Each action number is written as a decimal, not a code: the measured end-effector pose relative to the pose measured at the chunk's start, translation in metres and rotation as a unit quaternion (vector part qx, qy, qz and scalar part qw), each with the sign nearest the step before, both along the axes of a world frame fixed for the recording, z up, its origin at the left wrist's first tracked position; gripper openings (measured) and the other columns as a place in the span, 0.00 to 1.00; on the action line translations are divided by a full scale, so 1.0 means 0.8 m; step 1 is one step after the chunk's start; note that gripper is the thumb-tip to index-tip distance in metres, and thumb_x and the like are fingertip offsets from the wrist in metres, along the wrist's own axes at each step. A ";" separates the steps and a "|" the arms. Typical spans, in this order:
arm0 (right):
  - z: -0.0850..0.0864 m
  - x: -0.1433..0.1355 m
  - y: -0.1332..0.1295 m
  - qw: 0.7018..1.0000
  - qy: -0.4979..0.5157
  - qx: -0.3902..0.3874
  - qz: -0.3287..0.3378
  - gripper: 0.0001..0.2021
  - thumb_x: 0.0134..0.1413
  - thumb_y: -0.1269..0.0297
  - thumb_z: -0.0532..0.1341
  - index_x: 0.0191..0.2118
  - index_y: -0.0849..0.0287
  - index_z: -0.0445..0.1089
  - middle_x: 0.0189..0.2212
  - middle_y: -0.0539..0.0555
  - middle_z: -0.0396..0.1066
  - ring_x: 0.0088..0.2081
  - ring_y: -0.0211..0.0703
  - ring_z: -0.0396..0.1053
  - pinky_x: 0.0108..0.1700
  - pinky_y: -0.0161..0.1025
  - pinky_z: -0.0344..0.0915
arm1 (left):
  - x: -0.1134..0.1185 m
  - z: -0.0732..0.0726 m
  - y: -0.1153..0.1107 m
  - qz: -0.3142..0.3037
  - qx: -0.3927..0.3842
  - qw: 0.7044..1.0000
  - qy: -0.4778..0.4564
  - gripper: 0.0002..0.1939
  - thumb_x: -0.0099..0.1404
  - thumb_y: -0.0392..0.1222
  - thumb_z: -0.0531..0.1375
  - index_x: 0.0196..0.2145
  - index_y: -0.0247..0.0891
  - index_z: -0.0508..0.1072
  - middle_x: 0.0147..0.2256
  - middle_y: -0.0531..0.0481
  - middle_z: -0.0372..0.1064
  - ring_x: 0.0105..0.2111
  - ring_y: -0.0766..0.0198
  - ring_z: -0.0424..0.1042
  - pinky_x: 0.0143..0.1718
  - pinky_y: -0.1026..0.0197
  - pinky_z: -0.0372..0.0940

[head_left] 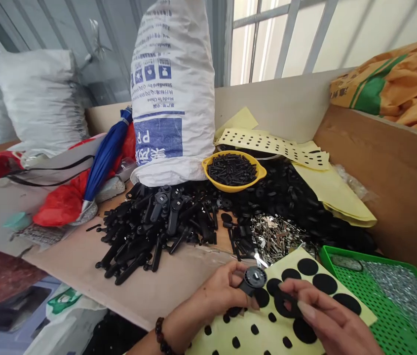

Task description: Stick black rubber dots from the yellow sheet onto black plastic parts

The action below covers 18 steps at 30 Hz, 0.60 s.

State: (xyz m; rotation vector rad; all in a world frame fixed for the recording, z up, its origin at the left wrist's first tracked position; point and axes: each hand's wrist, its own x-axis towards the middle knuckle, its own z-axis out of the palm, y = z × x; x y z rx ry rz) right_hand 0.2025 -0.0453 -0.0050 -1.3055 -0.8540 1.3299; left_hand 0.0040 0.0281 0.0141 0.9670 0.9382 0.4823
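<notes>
My left hand grips a black plastic part with a round, dial-like head, held upright with the head facing me. In my right hand, a black round piece is pinched between thumb and fingers, close beside that part; whether it is a ring or a disc I cannot tell. Beneath both hands lies a yellow backing sheet with large black round stickers and smaller black dots. Just beyond my left hand is a heap of small metal pieces. Black handle-shaped plastic parts are piled farther left.
A yellow bowl holds black screws in front of a tall white sack. At right stands a green perforated tray with small shiny metal pieces. More yellow sheets lie behind. A blue umbrella leans at left.
</notes>
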 end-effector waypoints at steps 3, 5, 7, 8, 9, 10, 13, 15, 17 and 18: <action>0.015 -0.011 0.001 0.999 0.009 0.002 -0.031 0.16 0.43 0.51 0.68 0.19 0.56 0.68 0.39 0.57 0.73 0.42 0.54 0.70 0.36 0.38 0.68 | 0.008 -0.004 -0.009 -0.025 -0.005 0.999 -0.020 0.30 0.40 0.31 0.60 0.45 0.34 0.68 0.24 0.52 0.73 0.17 0.70 0.64 0.20 0.68 0.60; 0.017 -0.016 0.000 0.999 0.003 0.000 -0.049 0.16 0.43 0.52 0.68 0.19 0.56 0.67 0.38 0.56 0.73 0.42 0.54 0.69 0.36 0.38 0.67 | 0.011 -0.006 -0.010 -0.023 -0.006 0.999 -0.022 0.29 0.40 0.30 0.59 0.44 0.34 0.68 0.25 0.52 0.73 0.17 0.69 0.65 0.20 0.68 0.62; 0.016 -0.017 0.000 0.999 -0.003 -0.003 -0.046 0.16 0.43 0.52 0.68 0.19 0.56 0.67 0.38 0.56 0.73 0.42 0.53 0.68 0.37 0.38 0.65 | 0.012 -0.006 -0.009 -0.028 -0.009 0.999 -0.017 0.28 0.40 0.30 0.58 0.44 0.34 0.69 0.26 0.52 0.73 0.17 0.70 0.65 0.19 0.68 0.62; 0.014 -0.016 0.000 0.999 -0.007 -0.003 -0.042 0.16 0.43 0.51 0.68 0.19 0.56 0.66 0.38 0.56 0.73 0.42 0.53 0.68 0.37 0.38 0.65 | 0.013 -0.005 -0.009 -0.030 -0.011 0.999 -0.009 0.28 0.40 0.30 0.57 0.44 0.34 0.69 0.27 0.52 0.73 0.17 0.70 0.65 0.18 0.68 0.62; 0.013 -0.015 0.000 0.999 -0.011 -0.003 -0.032 0.17 0.43 0.50 0.67 0.19 0.56 0.66 0.38 0.56 0.73 0.41 0.53 0.68 0.37 0.38 0.65 | 0.013 -0.004 -0.009 -0.032 -0.012 0.999 0.000 0.29 0.40 0.29 0.56 0.44 0.34 0.69 0.27 0.52 0.73 0.16 0.70 0.65 0.18 0.68 0.61; 0.011 -0.014 0.000 1.000 -0.015 -0.004 -0.021 0.18 0.43 0.49 0.67 0.18 0.56 0.66 0.37 0.57 0.73 0.41 0.53 0.68 0.36 0.38 0.65 | 0.013 -0.002 -0.009 -0.034 -0.013 0.999 0.010 0.29 0.40 0.29 0.55 0.44 0.33 0.69 0.27 0.52 0.73 0.16 0.71 0.65 0.18 0.69 0.60; 0.009 -0.012 0.002 1.000 -0.011 -0.004 -0.011 0.18 0.43 0.49 0.67 0.18 0.57 0.66 0.36 0.56 0.72 0.38 0.52 0.68 0.36 0.38 0.65 | 0.015 0.003 -0.010 -0.039 -0.015 0.999 0.030 0.30 0.40 0.28 0.53 0.45 0.32 0.70 0.28 0.52 0.73 0.15 0.72 0.64 0.17 0.69 0.58; 0.007 -0.011 0.002 1.000 -0.007 -0.004 -0.016 0.17 0.44 0.51 0.67 0.19 0.57 0.66 0.36 0.56 0.72 0.38 0.50 0.68 0.36 0.38 0.65 | 0.016 0.004 -0.011 -0.042 -0.016 0.998 0.031 0.30 0.40 0.28 0.53 0.45 0.32 0.70 0.28 0.52 0.72 0.15 0.73 0.63 0.17 0.69 0.58; 0.003 -0.009 0.003 1.000 -0.013 -0.003 -0.001 0.16 0.45 0.52 0.67 0.19 0.57 0.66 0.36 0.56 0.72 0.37 0.50 0.67 0.34 0.38 0.64 | 0.017 0.003 -0.012 -0.046 -0.011 0.999 0.026 0.30 0.40 0.28 0.53 0.45 0.32 0.71 0.28 0.52 0.71 0.15 0.73 0.63 0.17 0.69 0.59; 0.001 -0.008 0.003 1.000 -0.017 -0.002 0.010 0.16 0.45 0.52 0.67 0.20 0.57 0.66 0.36 0.57 0.72 0.37 0.50 0.67 0.33 0.38 0.64 | 0.017 0.002 -0.013 -0.049 -0.006 0.999 0.022 0.30 0.41 0.28 0.53 0.45 0.32 0.72 0.28 0.52 0.71 0.16 0.73 0.63 0.17 0.69 0.60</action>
